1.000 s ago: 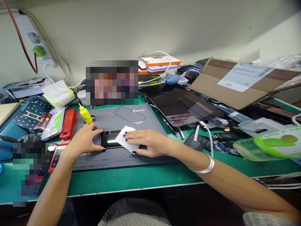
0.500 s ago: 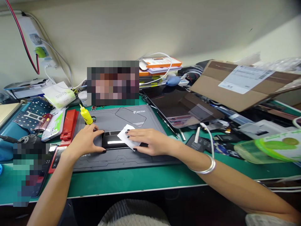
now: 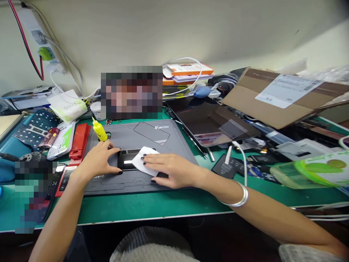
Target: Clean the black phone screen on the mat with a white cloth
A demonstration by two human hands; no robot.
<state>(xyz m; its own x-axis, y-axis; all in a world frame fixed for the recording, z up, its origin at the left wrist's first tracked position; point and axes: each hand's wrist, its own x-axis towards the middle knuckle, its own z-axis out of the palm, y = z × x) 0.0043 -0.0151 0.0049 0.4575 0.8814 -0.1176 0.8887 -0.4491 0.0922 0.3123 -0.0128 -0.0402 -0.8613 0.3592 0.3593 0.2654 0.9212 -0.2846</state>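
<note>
A black phone [image 3: 125, 160] with a glossy screen lies flat on the grey work mat [image 3: 122, 186]. Thumb and fingers of my left hand [image 3: 98, 160] grip its left end from both long edges. My right hand [image 3: 174, 167] presses a folded white wipe [image 3: 145, 162] onto the screen; fingertips rest on top of it and the thumb lies at its near edge. The phone's right end is hidden under the wipe and hand. Behind the phone, a clear sheet with a thin black outline [image 3: 155, 136] lies on the mat. Beyond my left fingers stands a yellow dropper bottle [image 3: 100, 131].
A large dark tablet screen [image 3: 209, 123] lies right of the mat, before an open cardboard box [image 3: 245, 96]. A battery [image 3: 227, 167] and white cable [image 3: 244, 160] sit near my right forearm. Left are a red holder [image 3: 79, 143] and another phone [image 3: 51, 196].
The wipe and my right hand have slid slightly left and toward me over the screen. My left hand keeps its hold on the phone. The camera view has shifted a little.
</note>
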